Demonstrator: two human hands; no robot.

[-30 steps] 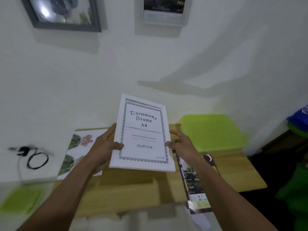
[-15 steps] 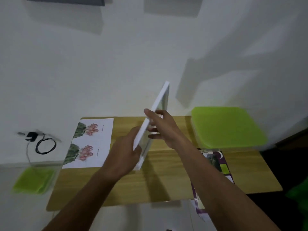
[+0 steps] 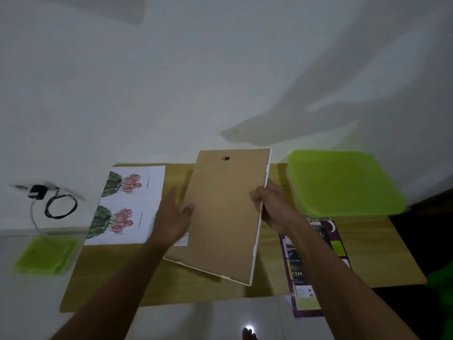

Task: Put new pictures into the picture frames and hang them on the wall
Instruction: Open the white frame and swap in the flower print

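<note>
White wall [image 3: 171,82] filled the upper half of the picture, with a wooden surface [image 3: 196,290] below it. Picture frame [image 3: 220,187] was held at centre, above the surface, with its brown backing toward the camera. Its long axis ran almost top to bottom of the picture, with the upper end leaning slightly right. The hanger [image 3: 225,158] sat at that upper end, toward the wall.

Left hand [image 3: 171,217] met the left long edge with fingers extended and the thumb tip on the backing. Right hand [image 3: 274,207] gripped the right long edge with curled fingers.

Cactus print [image 3: 126,204] lay flat left of the frame. A green lid [image 3: 343,182] sat at right, with a purple brochure [image 3: 301,278] below it. A black charger [image 3: 36,191] lay at far left.
</note>
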